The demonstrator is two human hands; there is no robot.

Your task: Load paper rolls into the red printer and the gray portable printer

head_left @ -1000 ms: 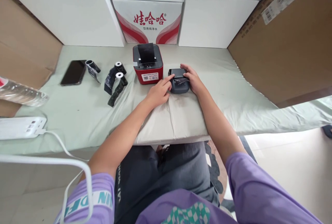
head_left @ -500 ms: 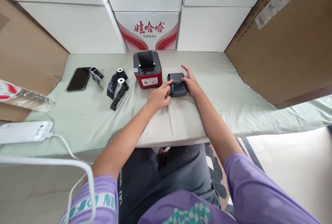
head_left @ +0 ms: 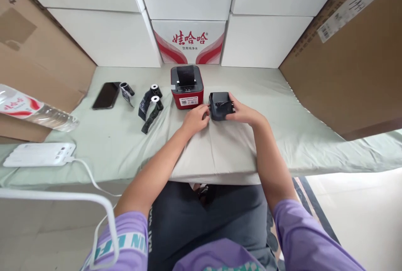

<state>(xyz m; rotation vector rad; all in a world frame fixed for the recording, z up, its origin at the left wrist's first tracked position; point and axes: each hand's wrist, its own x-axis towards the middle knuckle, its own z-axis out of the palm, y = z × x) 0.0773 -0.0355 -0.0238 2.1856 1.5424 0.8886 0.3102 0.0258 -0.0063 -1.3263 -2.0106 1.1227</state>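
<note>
My left hand (head_left: 195, 119) and right hand (head_left: 244, 114) both grip the small dark-grey plastic printer (head_left: 220, 105), right of the red box-shaped printer (head_left: 187, 87) on the cloth-covered table (head_left: 103, 137); it seems light, rigid, best held by its sides.

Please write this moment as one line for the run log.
left hand: touching small black printer, left side | right hand: gripping its right side | printer: on green cloth, beside red printer

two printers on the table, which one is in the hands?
The small black printer, held between left hand and right hand. The bigger red printer stands untouched just behind and left of it.
</note>
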